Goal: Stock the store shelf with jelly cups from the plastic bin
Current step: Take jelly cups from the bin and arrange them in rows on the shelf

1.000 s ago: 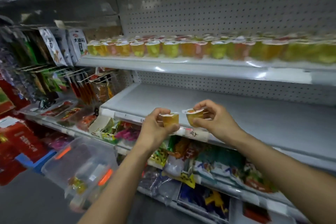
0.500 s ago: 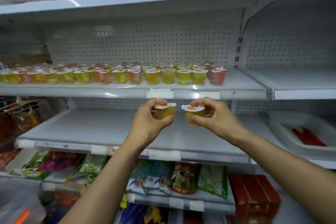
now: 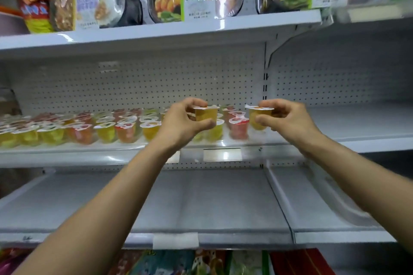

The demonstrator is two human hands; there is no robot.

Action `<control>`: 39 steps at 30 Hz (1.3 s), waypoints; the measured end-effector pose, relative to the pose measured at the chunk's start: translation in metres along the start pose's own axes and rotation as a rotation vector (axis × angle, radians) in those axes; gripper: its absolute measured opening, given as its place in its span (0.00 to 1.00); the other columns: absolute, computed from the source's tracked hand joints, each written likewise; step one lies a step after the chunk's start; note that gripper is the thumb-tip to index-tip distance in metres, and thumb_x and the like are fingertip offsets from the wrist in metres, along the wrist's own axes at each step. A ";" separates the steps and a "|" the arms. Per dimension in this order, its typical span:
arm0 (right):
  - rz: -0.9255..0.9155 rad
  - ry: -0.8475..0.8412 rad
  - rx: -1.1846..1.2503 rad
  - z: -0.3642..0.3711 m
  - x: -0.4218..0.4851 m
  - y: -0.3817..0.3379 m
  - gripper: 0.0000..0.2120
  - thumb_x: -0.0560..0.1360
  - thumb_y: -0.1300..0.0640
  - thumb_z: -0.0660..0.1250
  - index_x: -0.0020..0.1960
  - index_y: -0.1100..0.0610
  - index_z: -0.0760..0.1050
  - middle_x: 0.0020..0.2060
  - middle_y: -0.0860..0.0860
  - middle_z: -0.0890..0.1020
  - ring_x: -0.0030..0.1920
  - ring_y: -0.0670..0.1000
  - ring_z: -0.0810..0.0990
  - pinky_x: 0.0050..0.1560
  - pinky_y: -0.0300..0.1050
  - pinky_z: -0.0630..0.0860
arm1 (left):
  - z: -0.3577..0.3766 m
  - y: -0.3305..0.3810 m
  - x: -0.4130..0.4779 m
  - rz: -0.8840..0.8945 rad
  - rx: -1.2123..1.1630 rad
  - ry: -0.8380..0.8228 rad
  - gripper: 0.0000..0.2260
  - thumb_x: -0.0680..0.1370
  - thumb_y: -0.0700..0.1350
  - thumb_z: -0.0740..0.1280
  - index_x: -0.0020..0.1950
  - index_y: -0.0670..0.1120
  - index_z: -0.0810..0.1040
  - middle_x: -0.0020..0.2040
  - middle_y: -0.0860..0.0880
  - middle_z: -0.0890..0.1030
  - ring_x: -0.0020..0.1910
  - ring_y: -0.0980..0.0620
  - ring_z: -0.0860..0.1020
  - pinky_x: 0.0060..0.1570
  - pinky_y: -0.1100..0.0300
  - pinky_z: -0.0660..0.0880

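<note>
At mid-shelf height, rows of small translucent plastic jelly cups (image 3: 105, 130) crowd the white metal shelf (image 3: 89, 156), perforated pegboard (image 3: 134, 82) behind. Left hand (image 3: 185, 123) pinches a yellow film-lidded jelly cup (image 3: 206, 114), blocking cups behind. Right hand (image 3: 288, 120) pinches a second yellow cup (image 3: 259, 116) past the rows' end. Bottom packets (image 3: 201, 261) cut off, blurred.

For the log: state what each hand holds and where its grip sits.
Left hand: a yellow jelly cup, fingers at its lid rim, thumb at its base. Right hand: a second jelly cup, same grip.

Head-worn wide-angle view, facing forward, near the store shelf (image 3: 89, 157)
</note>
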State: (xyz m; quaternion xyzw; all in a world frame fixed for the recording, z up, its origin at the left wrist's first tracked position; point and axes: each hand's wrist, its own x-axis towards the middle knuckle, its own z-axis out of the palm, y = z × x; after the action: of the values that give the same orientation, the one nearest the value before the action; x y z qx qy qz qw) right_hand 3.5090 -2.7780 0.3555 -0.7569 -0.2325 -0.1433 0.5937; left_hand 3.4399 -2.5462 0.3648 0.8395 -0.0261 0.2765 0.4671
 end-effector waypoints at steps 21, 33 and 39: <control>0.187 0.011 -0.445 0.055 0.224 0.123 0.15 0.70 0.53 0.74 0.53 0.52 0.74 0.55 0.53 0.76 0.48 0.53 0.78 0.43 0.43 0.74 | 0.032 -0.060 0.228 0.066 0.259 -0.173 0.19 0.68 0.48 0.78 0.56 0.56 0.76 0.56 0.51 0.79 0.50 0.54 0.77 0.40 0.65 0.73; 0.136 -0.048 -0.520 0.042 0.243 0.121 0.15 0.71 0.46 0.73 0.55 0.47 0.76 0.63 0.51 0.75 0.61 0.53 0.75 0.57 0.44 0.73 | 0.067 -0.057 0.253 0.008 0.188 -0.284 0.22 0.72 0.44 0.76 0.61 0.50 0.72 0.57 0.47 0.75 0.48 0.47 0.80 0.46 0.57 0.81; 0.009 -0.180 -0.115 0.038 0.224 0.063 0.12 0.75 0.46 0.68 0.58 0.45 0.76 0.50 0.48 0.83 0.46 0.48 0.84 0.46 0.41 0.81 | 0.087 -0.032 0.247 0.057 0.116 -0.271 0.32 0.69 0.46 0.78 0.66 0.47 0.64 0.46 0.53 0.73 0.42 0.52 0.79 0.45 0.58 0.81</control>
State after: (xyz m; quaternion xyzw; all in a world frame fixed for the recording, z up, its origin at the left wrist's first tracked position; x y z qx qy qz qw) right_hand 3.7304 -2.7124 0.4045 -0.8005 -0.2729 -0.0851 0.5267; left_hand 3.6966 -2.5452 0.4250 0.8935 -0.0966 0.1749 0.4021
